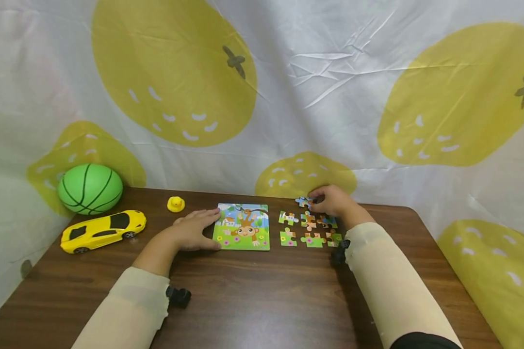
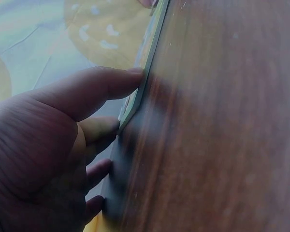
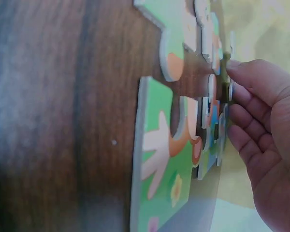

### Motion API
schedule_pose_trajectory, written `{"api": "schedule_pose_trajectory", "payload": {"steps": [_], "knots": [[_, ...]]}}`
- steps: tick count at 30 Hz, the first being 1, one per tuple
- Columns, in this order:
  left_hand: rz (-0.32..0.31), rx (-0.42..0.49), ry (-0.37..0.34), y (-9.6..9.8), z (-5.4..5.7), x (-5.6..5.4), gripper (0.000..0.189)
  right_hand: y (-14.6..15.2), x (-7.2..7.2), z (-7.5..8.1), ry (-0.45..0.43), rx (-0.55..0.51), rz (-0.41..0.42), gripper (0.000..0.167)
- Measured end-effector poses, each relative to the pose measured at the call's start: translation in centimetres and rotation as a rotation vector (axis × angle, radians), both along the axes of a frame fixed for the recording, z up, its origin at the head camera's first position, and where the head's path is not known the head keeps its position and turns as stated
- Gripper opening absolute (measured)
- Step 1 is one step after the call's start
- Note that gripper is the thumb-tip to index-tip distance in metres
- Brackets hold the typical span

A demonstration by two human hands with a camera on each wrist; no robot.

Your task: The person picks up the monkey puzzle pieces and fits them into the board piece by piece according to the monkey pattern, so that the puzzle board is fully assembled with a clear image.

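A square puzzle board [image 1: 241, 228] with a cartoon monkey on a green and blue scene lies flat on the table. My left hand [image 1: 196, 230] rests along its left side, fingers spread; in the left wrist view the thumb [image 2: 106, 87] touches the board's edge [image 2: 147, 72]. Right of the board, several loose jigsaw pieces are laid in rough rows, among them a green one with flowers [image 1: 313, 240]. At the back row my right hand [image 1: 332, 199] pinches a blue puzzle piece [image 1: 303, 202] between thumb and fingers. The hand covers what lies beneath it.
On the left stand a green ball [image 1: 89, 189] with black lines, a yellow toy car [image 1: 105, 231] and a small yellow rubber duck [image 1: 175, 204]. A lemon-print curtain [image 1: 332, 97] hangs right behind the wooden table's [image 1: 262, 300] back edge.
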State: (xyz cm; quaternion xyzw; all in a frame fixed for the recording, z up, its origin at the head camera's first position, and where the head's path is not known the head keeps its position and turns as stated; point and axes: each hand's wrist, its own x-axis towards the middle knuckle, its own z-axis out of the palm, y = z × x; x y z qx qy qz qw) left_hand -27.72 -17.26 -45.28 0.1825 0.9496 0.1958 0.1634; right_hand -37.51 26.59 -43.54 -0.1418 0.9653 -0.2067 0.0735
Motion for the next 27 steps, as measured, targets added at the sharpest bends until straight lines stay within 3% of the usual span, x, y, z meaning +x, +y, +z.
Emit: {"api": "schedule_pose_trajectory", "payload": {"steps": [7,15,22,27], "knots": [[0.001,-0.002,0.001,-0.2,0.1,-0.2,0.101,-1.3,0.8,1.1,0.053,-0.033,0.04,0.044],[0.0,-0.01,0.0,-0.2,0.0,-0.1,0.101,-5.2,2.1,1.9,0.024,-0.107,0.116,0.044],[-0.005,-0.01,0.009,-0.2,0.1,-0.1,0.101,-8.8,2.3,1.4,0.039,-0.186,0.206,0.045],[-0.006,-0.008,0.01,-0.2,0.1,0.0,0.101,-11.1,2.4,1.1,0.044,-0.186,0.255,0.046]]}}
